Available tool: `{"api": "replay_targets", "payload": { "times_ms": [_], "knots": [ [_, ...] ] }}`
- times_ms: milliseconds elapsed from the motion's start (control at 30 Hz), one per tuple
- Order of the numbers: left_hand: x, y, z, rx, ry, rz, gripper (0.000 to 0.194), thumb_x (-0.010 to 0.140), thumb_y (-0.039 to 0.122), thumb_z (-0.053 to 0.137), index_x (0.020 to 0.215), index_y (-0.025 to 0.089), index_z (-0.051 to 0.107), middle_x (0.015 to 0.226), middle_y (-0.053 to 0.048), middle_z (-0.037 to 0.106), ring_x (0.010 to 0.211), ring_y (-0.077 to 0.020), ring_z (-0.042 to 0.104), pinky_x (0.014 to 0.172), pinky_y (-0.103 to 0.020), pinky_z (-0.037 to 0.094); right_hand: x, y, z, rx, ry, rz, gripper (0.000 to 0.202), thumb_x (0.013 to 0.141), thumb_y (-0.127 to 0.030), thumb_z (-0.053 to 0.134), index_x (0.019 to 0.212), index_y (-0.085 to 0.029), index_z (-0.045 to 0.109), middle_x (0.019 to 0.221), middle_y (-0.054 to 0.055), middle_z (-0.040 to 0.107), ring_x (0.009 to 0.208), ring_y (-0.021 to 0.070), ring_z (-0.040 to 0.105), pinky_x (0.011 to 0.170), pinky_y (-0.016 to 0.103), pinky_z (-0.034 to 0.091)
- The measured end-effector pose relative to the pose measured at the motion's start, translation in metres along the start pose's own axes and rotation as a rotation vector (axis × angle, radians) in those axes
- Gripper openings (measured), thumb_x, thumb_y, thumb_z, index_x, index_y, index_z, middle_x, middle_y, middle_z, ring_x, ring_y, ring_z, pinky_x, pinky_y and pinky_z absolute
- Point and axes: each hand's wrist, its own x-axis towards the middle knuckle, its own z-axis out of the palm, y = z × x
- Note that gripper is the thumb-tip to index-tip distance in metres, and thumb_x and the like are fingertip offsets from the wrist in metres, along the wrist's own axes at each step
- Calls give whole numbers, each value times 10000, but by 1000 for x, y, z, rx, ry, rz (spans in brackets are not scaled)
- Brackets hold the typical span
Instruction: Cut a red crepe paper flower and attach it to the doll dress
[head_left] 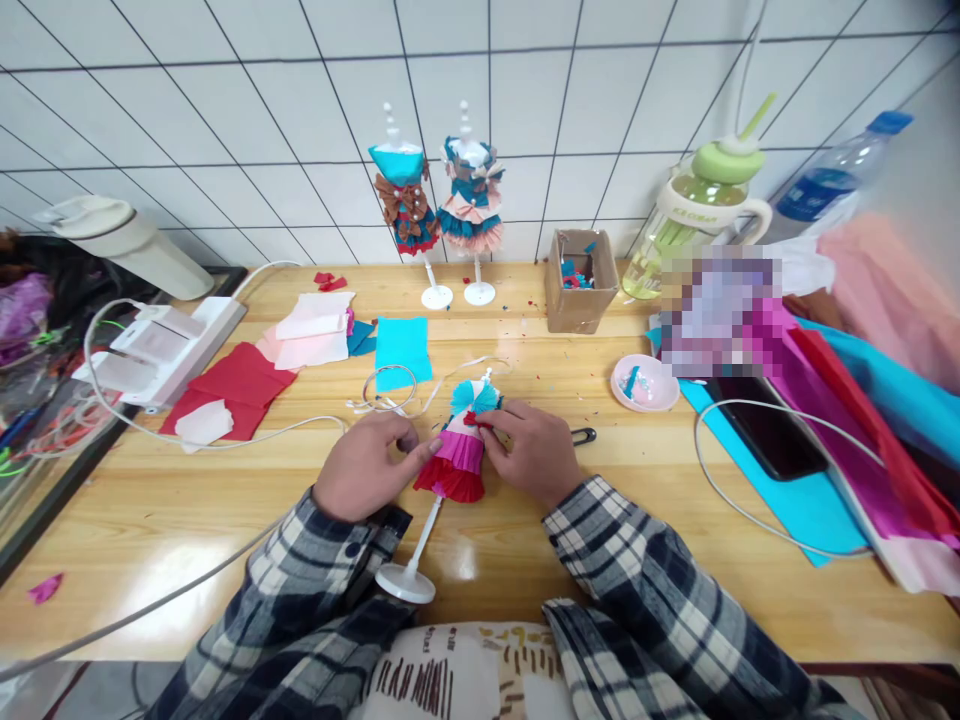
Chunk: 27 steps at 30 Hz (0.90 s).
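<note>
A miniature dress form point(460, 450) lies tilted on a white stand, its round base towards me. It wears a turquoise pleated top, a white waist and a pink and red ruffled paper skirt. At the skirt's left side, my left hand point(367, 462) holds the form, thumb against the pink ruffle and the other fingers curled, partly hidden. My right hand point(536, 450) is closed in a pinch on a small red paper piece point(471, 418) at the waist. Just behind the form lie a turquoise paper square point(402, 352) and a ring of wire point(389, 388).
Two dressed forms point(405, 200) stand by the tiled wall, beside a cardboard box point(581, 282) of scraps. A pink dish point(645, 384), phone point(766, 428) and coloured papers lie right. Red paper point(240, 385), a power strip point(169, 350) and cables are left.
</note>
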Motion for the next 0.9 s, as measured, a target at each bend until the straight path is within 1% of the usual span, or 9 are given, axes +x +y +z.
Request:
{"api": "replay_targets", "payload": {
  "times_ms": [100,167,200,267,333,400,600,767,900],
  "knots": [
    [-18,4,-3,12,-170,-123,453,809,599,483,624,201,595,680,-15,624,672,-171,557,619,-283,365,1,0,1,-29,-16,-9,262,900,-334,466,1029,-278,687,900,27,679,815,164,600,660,268,364],
    [-30,10,-4,24,-315,-198,470,784,635,483,623,213,615,655,-4,630,598,-159,543,560,-274,329,0,0,0,-37,-4,-20,267,899,-332,466,1030,-275,692,898,30,683,811,165,601,664,270,371],
    [-36,14,-4,11,-397,-217,470,785,638,476,631,220,628,638,1,632,569,-153,538,540,-270,315,-1,1,0,-33,11,-24,270,895,-322,469,1043,-273,690,899,31,684,806,164,602,668,269,376],
    [-46,20,-3,-46,-491,-244,445,776,632,490,665,231,649,636,7,643,566,-150,551,525,-258,304,-4,3,-1,-12,40,-37,288,883,-279,476,1091,-270,676,898,31,686,795,159,603,682,265,389],
    [-53,24,-1,-113,-494,-256,420,784,612,492,701,235,655,639,11,647,581,-148,565,525,-248,308,-8,6,-2,-1,54,-50,329,862,-220,478,1131,-272,661,878,26,687,776,154,605,683,261,397],
    [-55,25,1,-121,-468,-274,402,797,598,479,748,248,672,644,11,651,584,-150,568,521,-247,301,-10,8,-1,-13,59,-57,356,846,-190,479,1141,-276,658,857,22,687,770,154,607,673,260,398],
    [-57,22,7,-51,-414,-222,362,824,542,466,774,260,687,657,2,655,579,-152,550,518,-251,269,-9,6,1,-42,33,-55,349,856,-216,472,1146,-285,652,861,22,685,805,165,614,665,267,397],
    [-61,22,11,-61,-389,-192,333,847,472,453,739,230,656,637,-1,621,582,-143,528,530,-241,276,-7,5,1,-72,-22,-44,358,853,-218,473,1145,-307,659,891,19,694,798,172,622,624,275,388],
    [-62,24,12,-89,-375,-162,307,847,425,458,730,213,647,643,-3,612,594,-140,520,550,-240,287,-6,4,1,-60,-30,-38,342,859,-227,469,1120,-302,677,906,24,698,805,171,622,623,272,387]
  ]
}}
